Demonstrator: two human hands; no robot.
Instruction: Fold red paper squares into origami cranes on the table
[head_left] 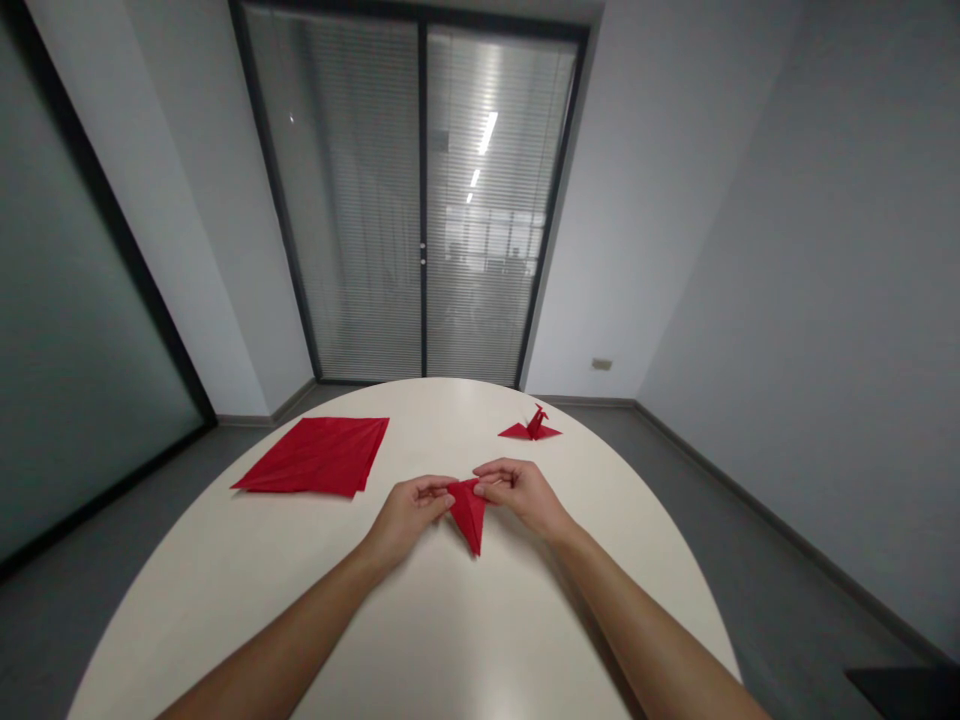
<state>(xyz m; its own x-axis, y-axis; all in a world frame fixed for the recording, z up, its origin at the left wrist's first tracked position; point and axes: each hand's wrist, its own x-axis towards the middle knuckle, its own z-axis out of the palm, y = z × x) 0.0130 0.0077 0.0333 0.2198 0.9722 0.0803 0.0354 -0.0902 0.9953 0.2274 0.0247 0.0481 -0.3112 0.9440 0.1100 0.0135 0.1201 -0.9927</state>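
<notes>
A small piece of folded red paper (469, 518) is held between my two hands over the middle of the table, its narrow point facing me. My left hand (409, 515) pinches its upper left corner between thumb and fingers. On the opposite side, my right hand (525, 493) grips the upper right corner, thumb in front and fingers behind. Part of the paper's top edge is hidden by the fingertips. Beyond my right hand stands a finished red origami crane (534, 428) with its wings spread.
Red paper sheets (315, 458) lie in a loose stack at the left of the round white table (420, 640). The table's curved far edge lies near a glass partition with blinds (360, 230). A dark object (904, 692) shows at the lower right corner.
</notes>
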